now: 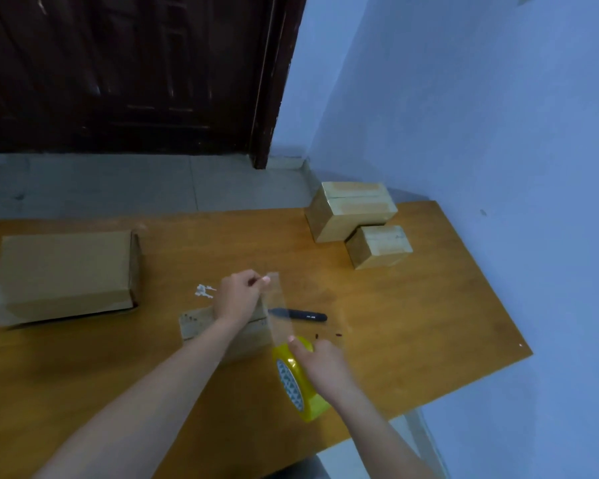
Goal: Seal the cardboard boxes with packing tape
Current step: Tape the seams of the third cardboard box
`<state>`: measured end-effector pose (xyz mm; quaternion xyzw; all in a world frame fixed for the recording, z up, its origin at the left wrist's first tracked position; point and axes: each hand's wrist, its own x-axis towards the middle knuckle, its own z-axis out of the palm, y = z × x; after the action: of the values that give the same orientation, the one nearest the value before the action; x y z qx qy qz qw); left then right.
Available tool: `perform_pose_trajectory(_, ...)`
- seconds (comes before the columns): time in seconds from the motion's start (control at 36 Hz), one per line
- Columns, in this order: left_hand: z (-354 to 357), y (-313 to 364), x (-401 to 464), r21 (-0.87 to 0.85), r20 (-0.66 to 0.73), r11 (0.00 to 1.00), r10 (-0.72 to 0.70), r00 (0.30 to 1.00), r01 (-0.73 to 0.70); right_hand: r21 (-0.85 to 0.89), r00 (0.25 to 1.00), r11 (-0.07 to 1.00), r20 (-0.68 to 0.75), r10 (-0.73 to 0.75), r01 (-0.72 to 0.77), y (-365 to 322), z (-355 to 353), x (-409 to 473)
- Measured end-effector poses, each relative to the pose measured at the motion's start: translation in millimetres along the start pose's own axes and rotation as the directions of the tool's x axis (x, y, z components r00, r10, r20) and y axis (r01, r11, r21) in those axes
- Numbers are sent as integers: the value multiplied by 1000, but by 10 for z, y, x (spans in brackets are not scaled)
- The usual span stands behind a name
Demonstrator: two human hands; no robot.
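Gripping a yellow roll of packing tape (pixel 300 382) at the table's near edge, a person's right hand (pixel 322 366) feeds out a clear strip of tape (pixel 280 307) whose free end the left hand (pixel 239 295) pinches between thumb and fingers. Beneath the left wrist sits a small cardboard box (pixel 201 324), partly hidden. A black pen-like tool (pixel 300 315), possibly a cutter, lies at 3 o'clock of it. A larger box (pixel 64 274) rests at 9 o'clock; two taped boxes (pixel 358 219) stand at 1 o'clock on the wooden table (pixel 429 305).
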<state>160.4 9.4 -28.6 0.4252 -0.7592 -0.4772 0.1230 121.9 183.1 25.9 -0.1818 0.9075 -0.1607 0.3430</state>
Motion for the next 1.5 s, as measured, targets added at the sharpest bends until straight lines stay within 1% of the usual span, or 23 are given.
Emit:
perform_pose_trajectory(0.06,11,-43,-32,150,-16,984,103,995,-100,-27,1000,1000,19,-8,8,28,56,-2)
perform_pose_trajectory(0.08,23,-56,-43,195,-27,971,149,989,-141,-36,1000,999,23,-6,6,43,83,3)
perform_pose_trajectory(0.14,56,-78,-50,197,-54,965,190,980,-176,-42,1000,999,13,11,-10,60,114,8)
perform_pose_trajectory(0.22,91,-108,-44,129,-91,980,164,982,-151,-54,1000,999,-8,5,-5,46,128,9)
perform_pose_trajectory(0.36,76,-132,-8,73,-78,987,148,986,-143,-37,1000,999,9,4,-4,2,170,25)
perform_pose_trajectory(0.5,70,-139,-22,91,-96,987,140,985,-131,-71,1000,997,19,-3,4,-40,183,49)
perform_pose_trajectory(0.64,65,-123,-17,111,-99,988,122,988,-110,-69,1000,998,31,-6,8,-46,204,52)
perform_pose_trajectory(0.78,25,-46,-2,107,-84,994,47,995,-38,-87,1000,996,27,-10,12,-55,256,44)
perform_pose_trajectory(0.83,-7,-8,48,98,-34,994,-38,999,41,-88,1000,996,19,-3,5,-42,300,39)
perform_pose_trajectory(0.92,-48,2,167,56,51,985,-166,985,163,-80,1000,997,17,7,-6,-21,334,44)
perform_pose_trajectory(0.97,-68,-13,257,53,116,967,-254,960,249,-84,1000,996,13,8,-7,-16,348,56)
perform_pose_trajectory(1.06,-110,-3,341,168,223,917,-394,892,363,-71,1000,997,0,2,-2,-7,369,57)
perform_pose_trajectory(1.14,-118,30,376,231,257,871,-484,837,433,-67,1000,998,1,-9,9,11,377,65)
perform_pose_trajectory(1.22,-97,62,385,266,255,846,-524,813,462,-58,1000,998,2,-7,7,5,374,74)
perform_pose_trajectory(1.33,-61,58,374,295,249,837,-532,809,460,-47,1000,999,3,-8,8,18,390,74)
perform_pose_trajectory(1.42,-34,14,356,366,223,834,-509,831,412,-36,1000,999,4,-8,9,13,393,81)
perform_pose_trajectory(1.5,-13,-17,396,373,220,846,-480,849,382,-30,1000,999,7,-18,18,19,391,101)
